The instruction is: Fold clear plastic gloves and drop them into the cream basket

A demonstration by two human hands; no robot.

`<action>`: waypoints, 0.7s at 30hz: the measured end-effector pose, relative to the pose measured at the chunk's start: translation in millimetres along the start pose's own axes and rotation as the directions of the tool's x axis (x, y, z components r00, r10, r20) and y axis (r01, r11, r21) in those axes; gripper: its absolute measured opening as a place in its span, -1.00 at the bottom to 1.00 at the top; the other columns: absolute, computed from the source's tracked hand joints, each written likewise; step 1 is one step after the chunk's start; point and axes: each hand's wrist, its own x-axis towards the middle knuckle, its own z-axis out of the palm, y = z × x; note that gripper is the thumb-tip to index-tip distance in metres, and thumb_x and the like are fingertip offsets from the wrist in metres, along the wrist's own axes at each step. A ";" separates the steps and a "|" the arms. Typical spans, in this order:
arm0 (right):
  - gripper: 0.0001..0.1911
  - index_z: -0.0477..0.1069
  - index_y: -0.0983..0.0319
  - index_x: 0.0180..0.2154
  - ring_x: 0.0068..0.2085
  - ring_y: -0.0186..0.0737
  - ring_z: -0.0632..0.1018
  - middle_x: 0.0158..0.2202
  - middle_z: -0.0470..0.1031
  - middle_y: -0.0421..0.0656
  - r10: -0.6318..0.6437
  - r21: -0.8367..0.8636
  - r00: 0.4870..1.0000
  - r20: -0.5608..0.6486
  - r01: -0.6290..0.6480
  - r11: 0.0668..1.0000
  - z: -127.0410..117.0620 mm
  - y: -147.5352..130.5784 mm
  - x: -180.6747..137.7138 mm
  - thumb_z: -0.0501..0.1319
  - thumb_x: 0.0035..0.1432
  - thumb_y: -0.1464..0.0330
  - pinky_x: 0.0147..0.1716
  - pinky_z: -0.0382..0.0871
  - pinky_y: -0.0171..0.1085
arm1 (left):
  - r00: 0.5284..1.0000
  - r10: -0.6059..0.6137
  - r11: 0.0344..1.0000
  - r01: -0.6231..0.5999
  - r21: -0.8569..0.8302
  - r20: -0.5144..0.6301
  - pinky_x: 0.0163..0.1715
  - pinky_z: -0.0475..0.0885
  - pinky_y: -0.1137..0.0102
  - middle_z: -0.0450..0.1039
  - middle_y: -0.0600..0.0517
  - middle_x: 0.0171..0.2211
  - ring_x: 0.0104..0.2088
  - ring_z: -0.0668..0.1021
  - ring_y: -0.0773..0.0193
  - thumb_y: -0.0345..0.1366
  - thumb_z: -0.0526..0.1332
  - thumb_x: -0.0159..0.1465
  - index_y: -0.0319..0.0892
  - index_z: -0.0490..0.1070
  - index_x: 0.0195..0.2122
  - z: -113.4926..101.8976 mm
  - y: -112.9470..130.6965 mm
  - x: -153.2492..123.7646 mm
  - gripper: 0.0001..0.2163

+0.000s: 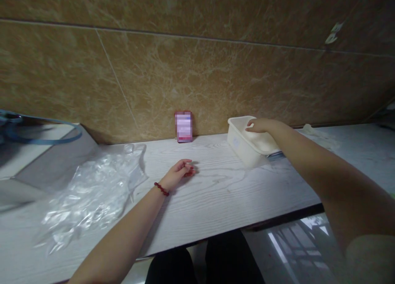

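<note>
Above the middle of the table, my left hand (182,169) has its fingers curled in, with a small red thing at the fingertips too small to make out. A dark red bead bracelet (161,189) circles that wrist. My right hand (258,125) reaches over the rim into a white plastic bin (242,146), its fingers stretched and apart and nothing visible in them. The bin's inside is partly hidden by the right hand and forearm. A phone with a blurred screen (184,127) leans upright against the wall, beyond the left hand.
Clear plastic bags (95,189) lie heaped on the left of the white wood-grain table (216,202). Behind them is a grey-white box (55,152) with a blue strap (46,142). A crumpled pale item (317,135) lies at the right. A brown tiled wall (197,74) closes the back.
</note>
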 end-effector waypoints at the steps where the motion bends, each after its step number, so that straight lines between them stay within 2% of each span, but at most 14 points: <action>1: -0.86 0.36 0.28 -0.54 -0.35 -0.15 0.45 -0.47 0.44 -0.05 -0.015 0.003 0.998 -0.057 0.015 1.000 -11.2 -5.1 -8.4 0.29 -0.18 0.37 -0.19 0.25 -0.06 | 1.000 0.020 0.999 -0.020 0.043 0.008 -0.24 0.34 0.32 0.40 0.04 -0.41 -0.37 0.49 0.34 -0.29 0.23 0.07 -0.19 0.31 -0.22 0.1 -1.0 -0.2 -0.75; 2: -0.87 0.37 0.28 -0.48 -0.32 -0.14 0.45 -0.42 0.45 -0.02 -0.026 0.012 0.994 -0.109 0.027 1.000 -20.0 -11.3 -20.8 0.25 -0.12 0.35 -0.17 0.24 -0.07 | 0.999 0.044 0.993 -0.046 0.111 0.020 -0.27 0.34 0.35 0.41 0.05 -0.43 -0.39 0.48 0.35 -0.28 0.23 0.06 -0.19 0.33 -0.22 0.8 -0.7 -1.0 -0.75; 4: -0.82 0.37 0.25 -0.35 -0.30 -0.14 0.46 -0.34 0.46 -0.02 -0.056 0.102 0.948 -0.314 0.093 0.990 -27.2 -26.1 -56.5 0.18 -0.03 0.30 -0.21 0.28 -0.11 | 0.992 0.102 0.941 -0.120 0.315 0.071 -0.32 0.33 0.37 0.42 0.03 -0.45 -0.43 0.45 0.36 -0.28 0.22 0.06 -0.19 0.36 -0.24 4.1 5.0 -4.9 -0.77; 6: -0.79 0.35 0.21 -0.26 -0.31 -0.18 0.47 -0.30 0.46 -0.06 -0.096 0.216 0.893 -0.439 0.208 0.954 -17.4 -41.8 -100.2 0.10 0.03 0.29 -0.28 0.34 -0.17 | 0.977 0.162 0.815 -0.211 0.540 0.138 -0.33 0.33 0.37 0.43 0.02 -0.45 -0.45 0.42 0.33 -0.29 0.21 0.05 -0.17 0.41 -0.30 8.2 18.1 -12.4 -0.82; 7: -0.79 0.34 0.20 -0.26 -0.32 -0.19 0.47 -0.30 0.45 -0.07 -0.121 0.275 0.879 -0.462 0.272 0.922 -6.3 -49.0 -122.1 0.08 0.05 0.28 -0.31 0.36 -0.20 | 0.968 0.184 0.737 -0.249 0.629 0.169 -0.32 0.32 0.37 0.44 0.01 -0.45 -0.44 0.42 0.31 -0.31 0.21 0.04 -0.15 0.43 -0.33 9.5 26.8 -17.7 -0.85; 9: -0.80 0.35 0.19 -0.29 -0.34 -0.21 0.48 -0.34 0.46 -0.11 -0.177 0.381 0.904 -0.388 0.332 0.863 25.2 -60.5 -161.6 0.08 0.04 0.25 -0.37 0.38 -0.23 | 0.955 0.233 0.606 -0.290 0.740 0.184 -0.28 0.31 0.35 0.45 0.00 -0.44 -0.41 0.43 0.26 -0.31 0.21 0.02 -0.12 0.46 -0.41 8.0 45.7 -31.6 -0.90; 11: -0.82 0.35 0.18 -0.34 -0.35 -0.22 0.48 -0.36 0.46 -0.13 -0.237 0.476 0.926 -0.294 0.357 0.804 62.9 -67.3 -192.8 0.06 0.06 0.25 -0.40 0.40 -0.25 | 0.949 0.294 0.553 -0.264 0.790 0.112 -0.23 0.30 0.34 0.44 -0.01 -0.42 -0.39 0.43 0.23 -0.30 0.23 0.00 -0.11 0.47 -0.42 -1.6 62.6 -50.6 -0.90; 13: -0.82 0.35 0.17 -0.36 -0.34 -0.22 0.48 -0.34 0.46 -0.13 -0.249 0.521 0.935 -0.253 0.349 0.779 98.4 -69.1 -216.8 0.03 0.07 0.27 -0.38 0.41 -0.23 | 0.929 0.370 0.549 -0.190 0.814 -0.033 -0.18 0.28 0.32 0.43 -0.02 -0.37 -0.35 0.44 0.19 -0.27 0.26 -0.04 -0.10 0.46 -0.34 -19.7 73.9 -73.7 -0.81; 14: -0.83 0.35 0.16 -0.37 -0.32 -0.21 0.48 -0.34 0.46 -0.14 -0.249 0.525 0.936 -0.250 0.347 0.777 113.4 -68.4 -226.8 0.02 0.08 0.28 -0.36 0.41 -0.21 | 0.916 0.390 0.510 -0.130 0.850 -0.093 -0.15 0.27 0.30 0.43 -0.03 -0.33 -0.32 0.44 0.16 -0.25 0.26 -0.04 -0.09 0.45 -0.30 -31.2 77.0 -86.1 -0.76; 15: -0.83 0.36 0.15 -0.36 -0.29 -0.19 0.48 -0.33 0.46 -0.14 -0.260 0.519 0.930 -0.259 0.361 0.775 126.0 -66.9 -235.6 0.02 0.07 0.29 -0.32 0.41 -0.18 | 0.896 0.416 0.426 -0.040 0.904 -0.156 -0.13 0.26 0.28 0.42 -0.04 -0.30 -0.28 0.44 0.13 -0.23 0.24 -0.03 -0.10 0.44 -0.27 -43.3 78.7 -98.2 -0.74; 18: -0.86 0.37 0.11 -0.36 -0.20 -0.14 0.46 -0.29 0.47 -0.14 -0.300 0.482 0.906 -0.299 0.415 0.771 149.9 -59.7 -254.7 0.05 0.06 0.32 -0.18 0.35 -0.10 | 0.873 0.403 0.061 0.275 0.960 -0.276 -0.11 0.25 0.22 0.38 -0.12 -0.16 -0.18 0.43 0.03 -0.19 0.15 0.05 -0.15 0.38 -0.15 -77.3 76.9 -128.1 -0.66; 21: -0.87 0.37 0.11 -0.37 -0.18 -0.15 0.45 -0.27 0.47 -0.14 -0.306 0.454 0.886 -0.348 0.445 0.772 159.5 -53.9 -261.7 0.06 0.04 0.34 -0.14 0.33 -0.10 | 0.871 0.375 -0.192 0.407 0.893 -0.317 -0.09 0.22 0.15 0.29 -0.20 -0.03 -0.06 0.36 -0.07 -0.15 0.13 0.05 -0.21 0.33 -0.07 -99.2 71.1 -143.1 -0.58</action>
